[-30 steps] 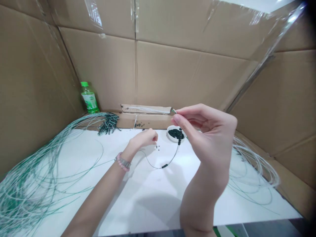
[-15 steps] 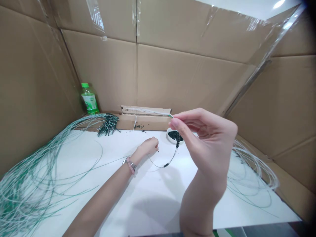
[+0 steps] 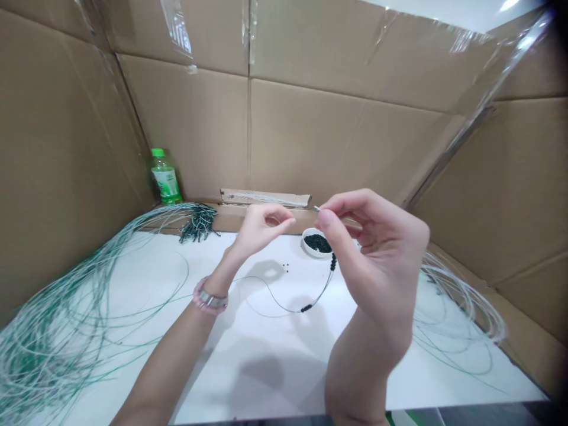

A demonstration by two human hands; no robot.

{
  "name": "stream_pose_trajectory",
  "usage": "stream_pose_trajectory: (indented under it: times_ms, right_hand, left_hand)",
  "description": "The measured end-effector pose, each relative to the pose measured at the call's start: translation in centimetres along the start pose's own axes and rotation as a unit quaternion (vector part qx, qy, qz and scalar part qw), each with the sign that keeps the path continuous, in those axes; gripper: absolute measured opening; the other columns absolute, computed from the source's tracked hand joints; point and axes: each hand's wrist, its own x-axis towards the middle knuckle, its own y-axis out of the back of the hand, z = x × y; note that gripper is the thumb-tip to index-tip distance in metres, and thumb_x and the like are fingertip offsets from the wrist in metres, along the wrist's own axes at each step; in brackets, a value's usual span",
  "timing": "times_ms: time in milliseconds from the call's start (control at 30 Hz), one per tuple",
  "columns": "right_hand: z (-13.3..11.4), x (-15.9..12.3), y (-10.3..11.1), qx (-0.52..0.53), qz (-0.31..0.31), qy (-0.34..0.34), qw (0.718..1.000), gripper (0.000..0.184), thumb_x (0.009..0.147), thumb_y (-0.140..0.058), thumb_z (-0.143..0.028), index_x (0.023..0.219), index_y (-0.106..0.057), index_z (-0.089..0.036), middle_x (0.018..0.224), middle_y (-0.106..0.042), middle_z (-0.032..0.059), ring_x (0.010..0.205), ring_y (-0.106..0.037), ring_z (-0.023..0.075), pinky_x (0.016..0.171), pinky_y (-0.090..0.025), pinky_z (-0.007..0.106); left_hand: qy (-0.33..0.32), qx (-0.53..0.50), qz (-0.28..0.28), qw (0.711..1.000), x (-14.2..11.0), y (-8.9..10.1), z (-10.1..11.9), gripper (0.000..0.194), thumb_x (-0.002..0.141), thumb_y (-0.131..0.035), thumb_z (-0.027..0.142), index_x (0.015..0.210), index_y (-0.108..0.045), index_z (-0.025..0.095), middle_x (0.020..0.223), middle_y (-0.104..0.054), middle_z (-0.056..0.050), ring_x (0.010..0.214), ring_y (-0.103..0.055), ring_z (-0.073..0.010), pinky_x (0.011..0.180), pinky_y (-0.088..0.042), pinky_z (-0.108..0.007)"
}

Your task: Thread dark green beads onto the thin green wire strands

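Note:
My right hand (image 3: 375,260) is raised at centre right, thumb and forefinger pinched on a thin cord (image 3: 316,209) whose white and green tip pokes out to the left. From behind this hand hangs a strand with black beads (image 3: 333,262) threaded on it, and a shorter group of black beads (image 3: 306,308) sits lower along its curve. My left hand (image 3: 264,228) hovers over the table, thumb and fingertip pressed together; anything between them is too small to make out. A few loose black beads (image 3: 286,268) lie below. Behind the right hand's thumb stands a white bowl (image 3: 306,250) of black beads.
A large tangle of green and white cords (image 3: 53,319) covers the table's left side, its dark bundled ends (image 3: 197,222) at the back. More cords (image 3: 470,302) lie at the right. A green-capped bottle (image 3: 165,177) stands in the corner. Cardboard walls (image 3: 346,142) surround the white table.
My left hand has risen from the loose beads on the table and come up towards the right hand. The right hand keeps its pinch on the cord; the view has shifted slightly.

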Motion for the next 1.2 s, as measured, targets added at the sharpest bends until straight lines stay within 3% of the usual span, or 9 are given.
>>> stream_pose_trajectory:
  times_ms: [133,267,567,1200]
  right_hand:
    - [-0.1,-0.2,0.0,-0.002,-0.035,0.010,0.999,0.009,0.080,-0.059,-0.009,0.077,-0.059,-0.018,0.087,-0.066,0.0017,0.085,-0.064,0.0119,0.064,-0.055,0.017]
    - [-0.2,-0.6,-0.3,-0.006,-0.043,0.025,0.999,0.010,0.078,-0.059,-0.007,0.078,-0.059,-0.017,0.095,-0.067,0.0036,0.091,-0.064,0.0133,0.068,-0.056,0.018]
    - [-1.0,-0.8,-0.7,0.011,-0.060,0.067,0.996,0.012,0.077,-0.060,-0.003,0.079,-0.061,-0.015,0.088,-0.069,0.0020,0.086,-0.065,0.0105,0.063,-0.057,0.015]
    - [-0.6,-0.9,-0.8,0.007,-0.036,0.074,0.997,0.016,0.074,-0.062,0.000,0.079,-0.061,-0.015,0.088,-0.068,-0.0004,0.082,-0.065,0.0084,0.060,-0.057,0.013]
  left_hand:
    - [-0.075,-0.121,0.082,0.986,-0.6,1.5,4.3,0.005,0.071,-0.071,0.018,0.071,-0.068,0.015,0.068,-0.066,0.000,0.059,-0.061,-0.0074,0.055,-0.052,-0.016]
    - [-0.149,-0.173,0.057,0.972,-1.2,1.8,6.3,0.004,0.075,-0.068,0.014,0.075,-0.070,0.018,0.067,-0.063,0.001,0.056,-0.060,-0.0057,0.051,-0.051,-0.014]
    - [-0.175,-0.223,0.024,0.959,-1.5,1.7,6.8,0.008,0.079,-0.065,0.013,0.082,-0.071,0.018,0.072,-0.066,0.000,0.061,-0.063,-0.0057,0.057,-0.053,-0.014]
    - [-0.158,-0.179,0.043,0.970,-1.7,1.6,7.3,0.004,0.078,-0.066,0.015,0.079,-0.069,0.017,0.070,-0.065,0.001,0.060,-0.062,-0.0053,0.055,-0.053,-0.012]
